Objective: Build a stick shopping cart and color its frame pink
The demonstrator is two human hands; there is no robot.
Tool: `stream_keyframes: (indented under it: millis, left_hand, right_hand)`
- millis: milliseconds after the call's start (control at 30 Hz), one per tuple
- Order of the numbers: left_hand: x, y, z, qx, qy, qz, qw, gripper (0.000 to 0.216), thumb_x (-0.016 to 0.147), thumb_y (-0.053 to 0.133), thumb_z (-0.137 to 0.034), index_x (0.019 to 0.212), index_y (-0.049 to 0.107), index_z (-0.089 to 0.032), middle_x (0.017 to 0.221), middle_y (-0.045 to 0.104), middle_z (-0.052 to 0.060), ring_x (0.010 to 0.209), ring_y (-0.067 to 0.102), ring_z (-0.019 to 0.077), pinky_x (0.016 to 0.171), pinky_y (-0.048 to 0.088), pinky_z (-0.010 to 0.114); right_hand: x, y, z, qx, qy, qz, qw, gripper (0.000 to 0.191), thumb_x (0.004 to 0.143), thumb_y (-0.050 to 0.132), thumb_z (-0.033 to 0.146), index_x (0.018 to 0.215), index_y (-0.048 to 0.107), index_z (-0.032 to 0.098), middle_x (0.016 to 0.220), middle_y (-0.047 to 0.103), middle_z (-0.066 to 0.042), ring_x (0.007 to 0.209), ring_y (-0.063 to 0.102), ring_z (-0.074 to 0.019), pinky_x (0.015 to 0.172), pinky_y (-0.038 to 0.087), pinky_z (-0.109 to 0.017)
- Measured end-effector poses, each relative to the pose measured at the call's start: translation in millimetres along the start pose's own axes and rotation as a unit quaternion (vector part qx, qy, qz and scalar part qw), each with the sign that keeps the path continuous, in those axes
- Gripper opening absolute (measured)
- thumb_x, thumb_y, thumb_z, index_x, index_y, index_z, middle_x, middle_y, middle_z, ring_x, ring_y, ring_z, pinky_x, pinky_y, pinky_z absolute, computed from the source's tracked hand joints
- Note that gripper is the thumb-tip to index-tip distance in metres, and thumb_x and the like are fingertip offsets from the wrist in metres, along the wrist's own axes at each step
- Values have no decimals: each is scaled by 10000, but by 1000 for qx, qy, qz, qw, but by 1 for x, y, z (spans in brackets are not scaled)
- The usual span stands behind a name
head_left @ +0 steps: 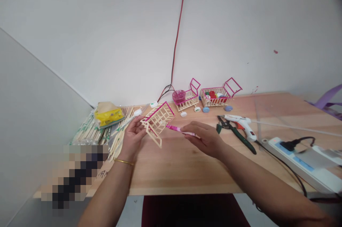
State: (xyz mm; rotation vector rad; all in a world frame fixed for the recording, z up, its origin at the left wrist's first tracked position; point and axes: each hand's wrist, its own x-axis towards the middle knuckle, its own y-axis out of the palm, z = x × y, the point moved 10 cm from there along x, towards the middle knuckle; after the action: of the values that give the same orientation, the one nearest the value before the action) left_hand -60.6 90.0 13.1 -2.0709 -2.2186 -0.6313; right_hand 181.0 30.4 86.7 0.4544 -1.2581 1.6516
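Observation:
My left hand (133,136) is closed around one side of a miniature shopping cart (160,116) made of thin wooden sticks, held tilted above the table. Its upper rim is painted magenta, while the handle frame at its lower end is bare wood. In my right hand (204,138) is a small brush (176,128) with a magenta tip and pale pink handle. The tip is close to the cart's right side; I cannot tell whether they touch. Behind stand a similar cart (188,102) with a pink cup (179,96) at its left end, and another cart (216,98) filled with coloured caps.
Bundled wooden sticks (88,129) and a yellow packet (108,115) lie on the left. To the right are green-handled pruning shears (240,138), a white glue gun (244,124) and a power strip (301,163) with cables. A wall (120,42) borders the table's back.

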Motion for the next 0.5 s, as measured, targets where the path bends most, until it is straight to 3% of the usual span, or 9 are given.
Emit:
stream_keyframes:
  millis: [167,500]
  left_hand:
    - [0,-1,-1,11,9,0,1000,483,605,878,-198,1050,694,-229,1001,736,40,945,696,194,833,558,282]
    - [1,-2,1,35,32,18,999,493,623,860,-176,1083,690,-229,1036,733,44,976,695,197,809,568,269]
  right_hand:
    - [-1,13,12,47,-27,30,998,218,951,554,207,1165,595,207,889,694,-86,779,654,-160,686,544,-267]
    - [-1,10,6,44,-10,13,999,204,947,559,198,1144,609,195,880,701,-82,775,667,-157,684,542,-256]
